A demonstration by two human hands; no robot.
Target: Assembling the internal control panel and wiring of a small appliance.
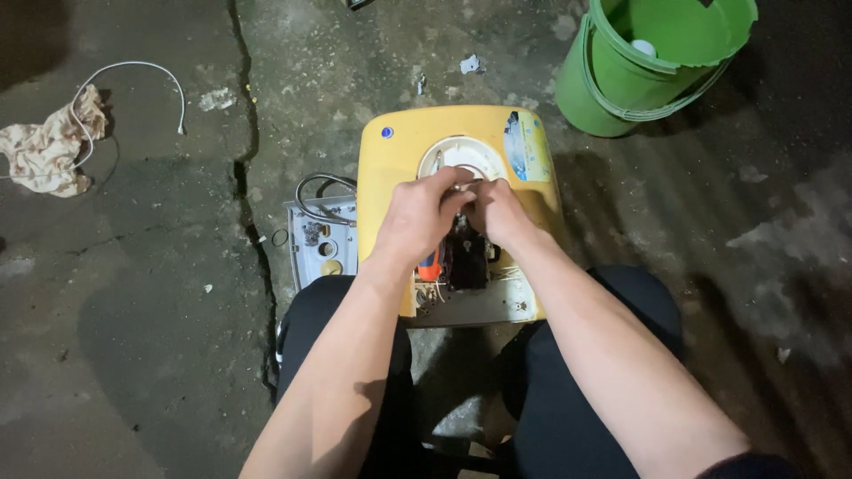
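Note:
A yellow appliance casing [399, 151] lies flat on the concrete floor between my knees, with a white round dial plate [461, 155] near its top and exposed dark parts and wires [466, 257] lower down. Both hands meet over its middle. My left hand [417, 217] has its fingers curled around a small part near the dial, and an orange-handled tool [429, 263] shows under it. My right hand [497, 211] pinches the same small spot, fingertips touching the left ones. What they pinch is hidden.
A grey cover panel [321, 244] with a coiled cable lies left of the casing. A green bucket [612, 89] stands at the upper right. A crumpled rag [44, 151] and white wire lie far left. A crack [253, 231] runs down the floor.

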